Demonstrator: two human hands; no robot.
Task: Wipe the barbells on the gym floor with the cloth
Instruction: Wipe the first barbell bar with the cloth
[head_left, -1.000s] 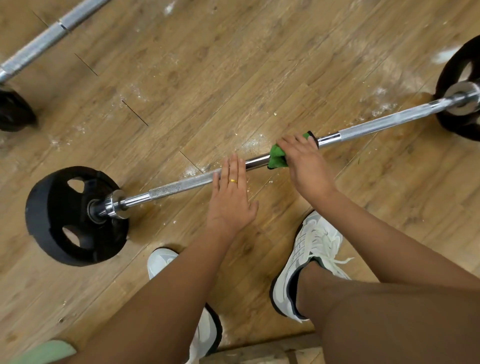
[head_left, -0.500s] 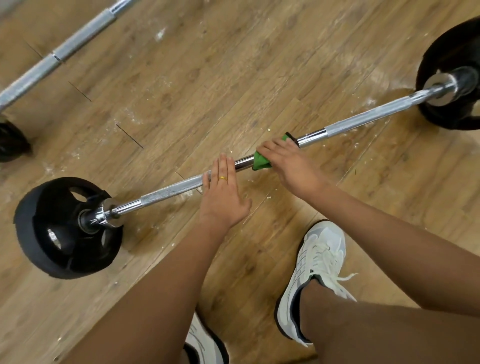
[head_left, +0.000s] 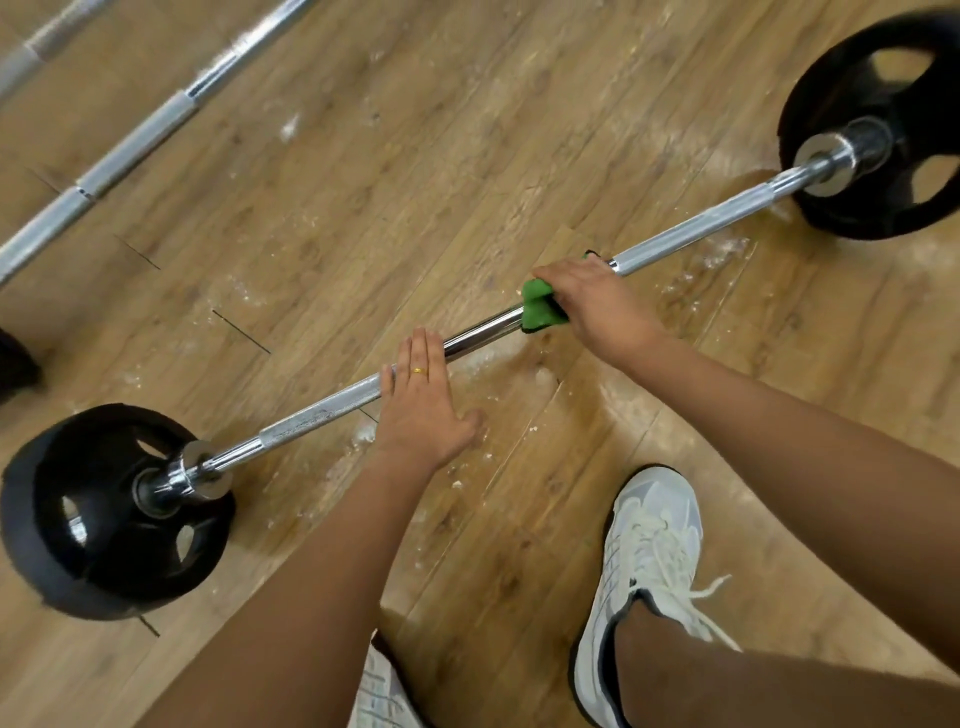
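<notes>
A chrome barbell (head_left: 691, 234) lies across the wooden floor with a black plate at the lower left (head_left: 98, 519) and another at the upper right (head_left: 878, 124). My right hand (head_left: 592, 301) grips a green cloth (head_left: 537, 309) wrapped round the middle of the bar. My left hand (head_left: 421, 405) lies flat with straight fingers across the bar, left of the cloth, a gold ring on one finger.
A second barbell (head_left: 135, 140) runs along the upper left, its black plate (head_left: 15, 364) at the left edge. White chalk dust marks the floor (head_left: 363, 182). My white shoes stand at the bottom, the right one (head_left: 644, 561) and the left one (head_left: 384, 691).
The view has shifted, so the barbell's right plate is now fully in sight. My right hand and the cloth have slid slightly right along the bar. My left hand stays flat on the bar.
</notes>
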